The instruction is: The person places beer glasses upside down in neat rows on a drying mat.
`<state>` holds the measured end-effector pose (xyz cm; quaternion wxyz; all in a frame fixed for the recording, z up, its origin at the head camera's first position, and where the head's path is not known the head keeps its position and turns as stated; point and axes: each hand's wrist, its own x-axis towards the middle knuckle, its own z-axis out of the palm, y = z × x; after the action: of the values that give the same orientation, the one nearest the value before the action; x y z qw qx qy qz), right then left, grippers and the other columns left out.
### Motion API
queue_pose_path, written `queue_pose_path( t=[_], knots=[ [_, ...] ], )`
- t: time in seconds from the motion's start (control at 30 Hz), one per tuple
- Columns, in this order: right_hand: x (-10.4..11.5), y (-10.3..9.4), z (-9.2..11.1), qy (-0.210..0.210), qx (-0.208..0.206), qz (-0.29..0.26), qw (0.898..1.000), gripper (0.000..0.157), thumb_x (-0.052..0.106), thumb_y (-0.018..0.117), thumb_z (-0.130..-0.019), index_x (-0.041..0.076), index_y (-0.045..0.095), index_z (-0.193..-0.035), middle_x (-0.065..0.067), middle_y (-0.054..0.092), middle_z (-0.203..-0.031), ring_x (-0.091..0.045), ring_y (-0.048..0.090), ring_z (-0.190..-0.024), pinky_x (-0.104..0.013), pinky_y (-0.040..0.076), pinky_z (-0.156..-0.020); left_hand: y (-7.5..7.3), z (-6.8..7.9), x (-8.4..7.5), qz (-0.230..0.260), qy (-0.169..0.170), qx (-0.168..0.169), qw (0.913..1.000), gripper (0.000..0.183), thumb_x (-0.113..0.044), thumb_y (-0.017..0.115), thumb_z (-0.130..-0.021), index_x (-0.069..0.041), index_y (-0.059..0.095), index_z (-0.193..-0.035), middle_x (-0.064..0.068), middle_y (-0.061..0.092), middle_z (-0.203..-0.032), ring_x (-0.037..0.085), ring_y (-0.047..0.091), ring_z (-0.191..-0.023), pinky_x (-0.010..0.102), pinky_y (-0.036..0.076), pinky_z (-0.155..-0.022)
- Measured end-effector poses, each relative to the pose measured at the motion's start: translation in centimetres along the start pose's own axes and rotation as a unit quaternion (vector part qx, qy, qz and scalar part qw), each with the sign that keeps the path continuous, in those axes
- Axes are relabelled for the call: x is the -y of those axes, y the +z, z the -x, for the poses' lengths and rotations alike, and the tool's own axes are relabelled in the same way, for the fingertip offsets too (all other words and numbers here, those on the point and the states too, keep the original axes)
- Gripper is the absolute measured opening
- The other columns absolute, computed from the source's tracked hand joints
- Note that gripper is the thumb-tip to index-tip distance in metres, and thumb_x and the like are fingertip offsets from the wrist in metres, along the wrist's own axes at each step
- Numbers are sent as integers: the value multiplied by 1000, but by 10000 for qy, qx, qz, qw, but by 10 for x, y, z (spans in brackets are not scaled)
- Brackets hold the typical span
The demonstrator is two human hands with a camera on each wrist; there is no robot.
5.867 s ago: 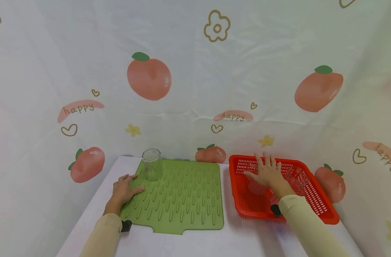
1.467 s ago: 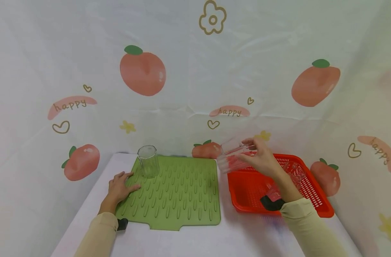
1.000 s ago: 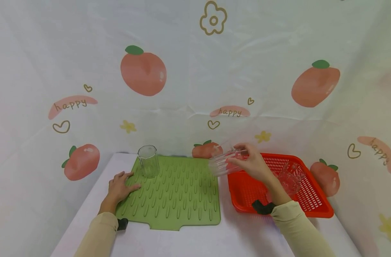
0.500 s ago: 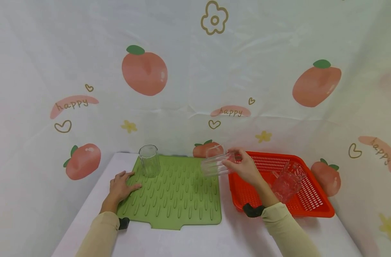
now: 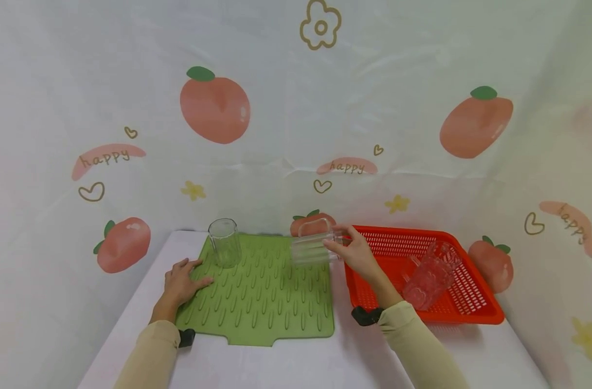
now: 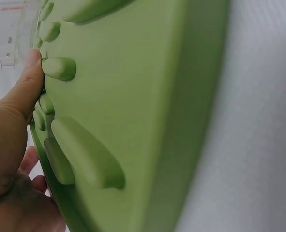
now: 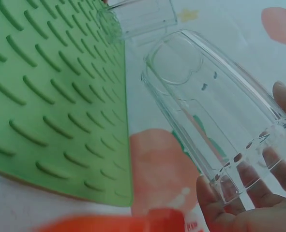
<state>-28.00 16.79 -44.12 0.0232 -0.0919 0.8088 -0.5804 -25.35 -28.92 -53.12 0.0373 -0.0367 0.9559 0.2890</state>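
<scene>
One clear glass mug (image 5: pixel 311 250), ribbed along its sides, lying on its side in the air over the right rear part of the mat; handle on its upper side, far end pointing left. Position relative to the right hand (image 5: pixel 356 254): directly left of it, touching, the near end within the grasp. Right hand: clamped on that end, thumb on one side, several fingers on the other, as the right wrist view shows.

One green mat (image 5: pixel 257 294), rows of raised oblong ridges, tab at the front edge, flat on the desk (image 5: pixel 296 370).

One left hand (image 5: pixel 181 282): at the mat's left edge, thumb laid on the ridged surface, thumb and fingers apart, well away from the held mug.

One standing glass (image 5: pixel 225 246), clear, upright at the mat's left rear corner, just beyond the left hand.

One red basket (image 5: pixel 398 231), perforated sides, right of the mat; inside, one glass mug lying aslant (image 5: pixel 428 282).

Two cream sleeves (image 5: pixel 147 354), each with a black piece (image 5: pixel 366 315) at the wrist.

One white backdrop (image 5: pixel 373 70), printed with red fruit, flowers, hearts and "happy".
</scene>
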Motion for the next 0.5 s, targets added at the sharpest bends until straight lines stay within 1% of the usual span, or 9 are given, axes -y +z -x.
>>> queue_pose_path(
  t=[0.13, 0.2, 0.27, 0.4, 0.5],
  knots=[
    [0, 7, -2, 24, 30, -148, 9999, 54, 32, 74, -95, 16, 52, -141, -13, 54, -138, -29, 61, -120, -43, 58, -91, 1, 0, 1, 24, 4, -16, 10000, 75, -39, 72, -94, 0, 43, -150, 38, 18, -160, 63, 20, -141, 72, 21, -114],
    [1, 10, -3, 86, 44, -218, 9997, 55, 32, 74, -95, 15, 51, -141, -14, 54, -140, -31, 59, -125, -46, 56, -97, 2, 0, 2, 37, -5, -19, 10000, 74, -39, 72, -95, 0, 43, -151, 37, 18, -160, 63, 19, -141, 73, 21, -114],
    [2, 13, -5, 174, 16, -240, 9996, 55, 33, 75, -94, 15, 52, -141, -14, 54, -140, -33, 58, -128, -45, 56, -99, 1, 1, 1, 62, -16, -37, 10000, 74, -39, 72, -94, 0, 43, -151, 38, 17, -160, 64, 20, -141, 73, 22, -114],
    [4, 17, -8, 271, -64, -248, 9993, 59, 36, 75, -93, 15, 52, -143, -14, 54, -141, -34, 56, -132, -38, 56, -96, 0, 1, -1, 104, -63, -21, 9999, 74, -39, 73, -94, 0, 44, -150, 37, 17, -161, 65, 20, -141, 74, 23, -114],
    [4, 20, -13, 292, -43, -325, 9990, 61, 38, 75, -94, 15, 51, -145, -14, 53, -142, -34, 55, -133, -38, 57, -96, -1, 2, -2, 88, -86, -23, 9999, 74, -39, 73, -94, -1, 44, -150, 37, 18, -161, 65, 20, -141, 74, 23, -114]
  ],
)
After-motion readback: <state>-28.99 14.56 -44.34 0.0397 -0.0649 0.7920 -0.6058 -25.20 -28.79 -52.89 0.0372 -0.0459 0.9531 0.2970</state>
